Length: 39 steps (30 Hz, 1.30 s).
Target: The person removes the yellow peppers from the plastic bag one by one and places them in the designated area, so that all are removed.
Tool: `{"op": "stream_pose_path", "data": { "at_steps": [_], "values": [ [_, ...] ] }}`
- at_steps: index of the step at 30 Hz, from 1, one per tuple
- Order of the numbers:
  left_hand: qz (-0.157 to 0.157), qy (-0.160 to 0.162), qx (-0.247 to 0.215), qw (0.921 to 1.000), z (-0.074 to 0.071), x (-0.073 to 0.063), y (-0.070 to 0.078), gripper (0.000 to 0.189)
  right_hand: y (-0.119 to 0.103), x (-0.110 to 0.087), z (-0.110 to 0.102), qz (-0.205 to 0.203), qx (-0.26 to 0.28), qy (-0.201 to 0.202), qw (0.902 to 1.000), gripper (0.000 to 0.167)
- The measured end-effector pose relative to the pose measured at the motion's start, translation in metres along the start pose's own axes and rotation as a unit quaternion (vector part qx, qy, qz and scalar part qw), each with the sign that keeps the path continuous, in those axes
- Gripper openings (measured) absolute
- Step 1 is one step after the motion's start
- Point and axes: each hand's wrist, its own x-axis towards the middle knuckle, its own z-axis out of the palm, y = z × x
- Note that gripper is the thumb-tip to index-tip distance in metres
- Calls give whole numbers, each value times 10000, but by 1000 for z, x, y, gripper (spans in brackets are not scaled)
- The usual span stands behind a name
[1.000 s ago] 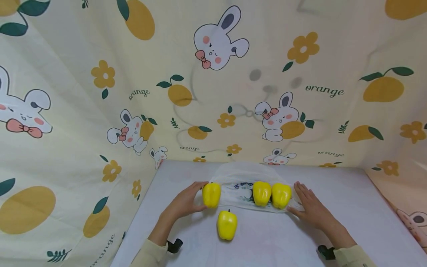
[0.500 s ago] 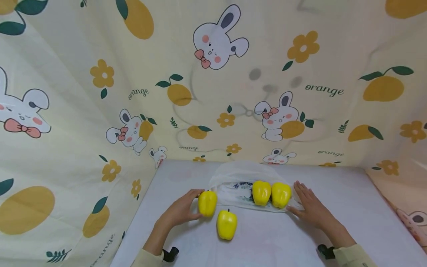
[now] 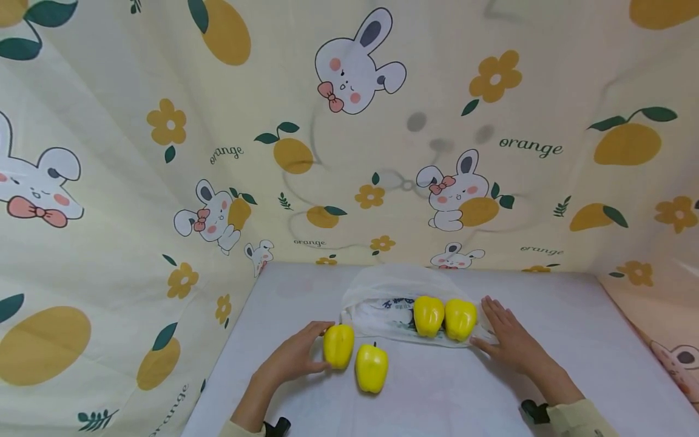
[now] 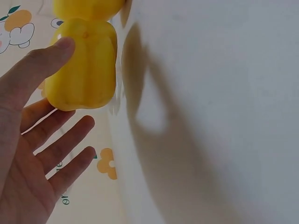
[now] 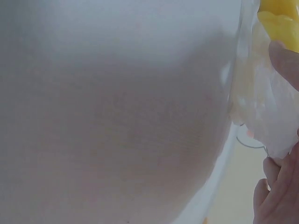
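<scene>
My left hand (image 3: pixel 297 353) pinches a yellow bell pepper (image 3: pixel 338 346) between thumb and index finger, just left of the white plastic bag's near edge. In the left wrist view the thumb lies across this bell pepper, and the other fingers spread below it. A second yellow bell pepper (image 3: pixel 372 368) stands right beside it on the table, stem away from me. Two more bell peppers (image 3: pixel 428 317) sit side by side on the white plastic bag (image 3: pixel 377 318). My right hand (image 3: pixel 510 340), fingers straight, rests at the bag's right end, its thumb close to the rightmost bell pepper (image 3: pixel 461 320).
A white table (image 3: pixel 437 394) carries everything. Behind it and along both sides hangs a cream curtain (image 3: pixel 349 182) printed with rabbits, oranges and flowers. Black wrist straps (image 3: pixel 534 412) show at both sleeves.
My left hand has drawn its bell pepper off the bag's left end, toward me and slightly left, to beside the loose one. My right hand and the other bell peppers have stayed put.
</scene>
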Motion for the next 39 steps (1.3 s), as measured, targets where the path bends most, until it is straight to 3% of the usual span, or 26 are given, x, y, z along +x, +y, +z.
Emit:
{"op": "stream_pose_path", "data": {
  "at_steps": [11,22,34,39],
  "values": [
    [-63,-158,22,9999,11,-9,3,89,-3,-1,-2,8,39,14,10000,113],
    [-82,-140,92,9998,14,-16,6,90,0,1,0,81,59,-33,9999,116],
    [-79,-83,-147,9998,19,-23,6,93,0,1,-1,59,67,-22,10000,116],
    [41,-5,-124,9999,20,-24,5,92,0,1,-1,36,39,-19,10000,116]
  ]
}}
